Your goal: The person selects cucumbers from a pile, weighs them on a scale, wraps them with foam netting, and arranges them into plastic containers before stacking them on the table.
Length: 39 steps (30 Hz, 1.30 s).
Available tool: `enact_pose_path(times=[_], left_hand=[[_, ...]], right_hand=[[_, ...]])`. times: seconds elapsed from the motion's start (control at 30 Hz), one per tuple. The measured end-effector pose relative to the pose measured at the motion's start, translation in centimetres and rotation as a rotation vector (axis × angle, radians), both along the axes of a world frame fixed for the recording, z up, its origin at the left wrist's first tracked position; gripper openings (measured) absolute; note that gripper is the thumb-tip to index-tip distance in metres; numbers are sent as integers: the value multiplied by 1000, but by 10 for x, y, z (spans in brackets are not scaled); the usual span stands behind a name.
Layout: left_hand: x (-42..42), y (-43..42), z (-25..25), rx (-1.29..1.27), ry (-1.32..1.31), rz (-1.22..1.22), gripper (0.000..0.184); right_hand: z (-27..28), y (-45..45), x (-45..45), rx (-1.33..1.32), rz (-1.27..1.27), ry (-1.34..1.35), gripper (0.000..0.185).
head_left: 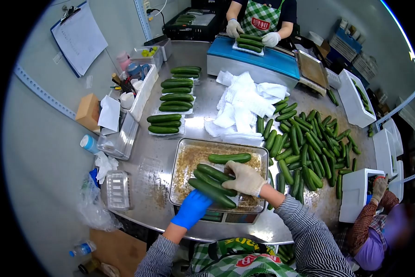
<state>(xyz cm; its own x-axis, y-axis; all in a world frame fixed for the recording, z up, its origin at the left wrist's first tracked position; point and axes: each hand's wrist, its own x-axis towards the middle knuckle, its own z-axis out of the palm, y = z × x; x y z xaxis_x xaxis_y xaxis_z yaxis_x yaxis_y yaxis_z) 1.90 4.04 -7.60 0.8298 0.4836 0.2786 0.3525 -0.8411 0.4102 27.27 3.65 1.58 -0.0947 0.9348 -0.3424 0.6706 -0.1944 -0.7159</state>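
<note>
Left hand (192, 210), right hand (245, 179): fingers held cucumbers (211, 191) over tray (181, 166); padded sets (176, 97) lay done at eleven o'clock, loose heap (314, 143) unportioned at two.

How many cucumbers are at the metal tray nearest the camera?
4: one cucumber lies apart, near the far edge of the tray; three cucumbers are side by side nearer, between the left hand and right hand. The hands may hide more.

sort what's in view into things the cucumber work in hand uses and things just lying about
Part of the job:
- cucumbers between left hand and right hand
- metal tray beneath
- cucumber heap
- likely the white sheets

Just about:
- clipboard
- cardboard box
- bottle
- crumpled tissue
</note>
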Motion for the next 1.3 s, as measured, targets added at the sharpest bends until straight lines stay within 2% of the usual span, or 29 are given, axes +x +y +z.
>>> enact_pose_path(times=[0.03, 0.13, 0.17, 0.27, 0.37, 0.53, 0.6, 0.7, 0.73, 0.83, 0.87, 0.93, 0.97, 1.03, 1.13, 1.17, 1.2, 1.27, 1.3], left_hand=[[1, 0, 5, 3, -12, -8, 42], [-2, -2, -4, 129, -133, 60, 38], [-2, -4, -6, 143, -153, 102, 35], [3, -9, -4, 189, -172, 228, 28], [0, -17, -6, 263, -141, 324, 24], [-1, -20, -12, 422, -178, 360, 24], [-1, -17, -14, 378, -213, 334, 25], [-6, -9, -3, 305, -214, 216, 30], [-9, -6, 4, 279, -208, 161, 33], [-17, -7, 14, 86, -236, 201, 49], [-17, -7, 20, -59, -230, 294, 55], [-9, 5, 31, -332, -238, 482, 67], [-19, 12, 17, -473, -126, 409, 77], [-21, 14, 11, -517, -151, 395, 80], [-21, 14, 6, -522, -208, 402, 87], [-19, 15, 6, -513, -229, 402, 91], [-17, 17, 9, -578, -252, 398, 94], [-14, 23, 19, -704, -297, 385, 101], [-16, 29, 20, -794, -276, 343, 111]], right_hand=[[3, -2, -1, 95, 25, -132, 47], [-6, -14, 1, 349, 38, -135, 44], [-7, -22, -5, 444, 10, -238, 43], [30, -47, -37, 432, 127, -248, 41], [-2, -73, -54, 618, 123, -339, 34], [-11, -77, -47, 584, 50, -440, 26], [-14, -75, -51, 614, 59, -486, 23], [-5, -61, -28, 594, 121, -218, 16], [-3, -52, -16, 655, 94, -227, 10], [7, -14, 17, 677, -79, -498, 37], [-8, 5, 31, 655, 0, -543, 47], [-29, 20, 43, 539, 169, -490, 48], [-31, 19, 45, 503, 103, -422, 47], [-15, 15, 40, 424, -31, -289, 44], [-2, -15, 21, 727, -122, -91, 43], [9, -25, 11, 643, -61, -122, 43], [18, -23, 1, 385, 61, -95, 43], [2, -37, -22, 659, 74, -377, 43], [-1, -40, -25, 615, 19, -308, 42]])
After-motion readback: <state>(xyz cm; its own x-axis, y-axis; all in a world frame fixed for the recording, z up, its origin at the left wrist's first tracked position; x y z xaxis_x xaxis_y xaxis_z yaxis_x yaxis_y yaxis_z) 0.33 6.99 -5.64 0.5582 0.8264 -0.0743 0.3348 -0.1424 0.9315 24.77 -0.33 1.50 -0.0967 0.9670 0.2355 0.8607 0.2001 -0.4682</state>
